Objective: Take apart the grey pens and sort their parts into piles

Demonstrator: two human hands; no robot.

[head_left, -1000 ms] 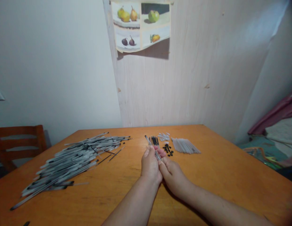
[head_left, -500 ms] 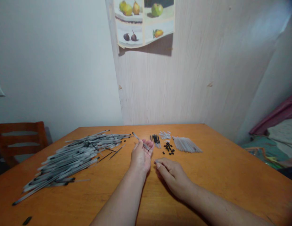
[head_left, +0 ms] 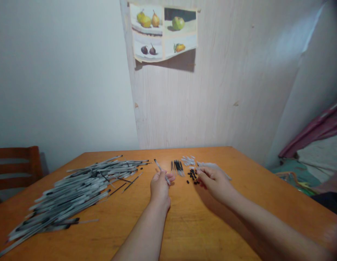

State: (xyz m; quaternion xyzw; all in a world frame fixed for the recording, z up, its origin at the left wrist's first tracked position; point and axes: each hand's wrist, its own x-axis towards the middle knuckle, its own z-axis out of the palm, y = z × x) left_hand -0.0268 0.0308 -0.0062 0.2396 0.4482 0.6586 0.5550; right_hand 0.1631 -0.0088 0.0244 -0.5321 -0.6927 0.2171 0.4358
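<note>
Pen [head_left: 158,165], slim, translucent, dark-tipped, clamped in left fingers [head_left: 172,176], hold of right fingers [head_left: 205,173] unclear

Pen pile [head_left: 73,194] takes up the left of the tabletop [head_left: 184,232], chair [head_left: 14,173] off past that edge. Right of middle it's sticks [head_left: 178,166], then plugs [head_left: 192,174] with bits [head_left: 188,160] behind them, then tubes [head_left: 220,168] furthest right. Poster [head_left: 163,32] on the back wall [head_left: 184,112].

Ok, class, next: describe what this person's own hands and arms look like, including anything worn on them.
The left hand and right hand are ungloved. The left forearm and right forearm are bare, tapering towards the hands. No sleeve, watch or bracelet shows within the picture.
</note>
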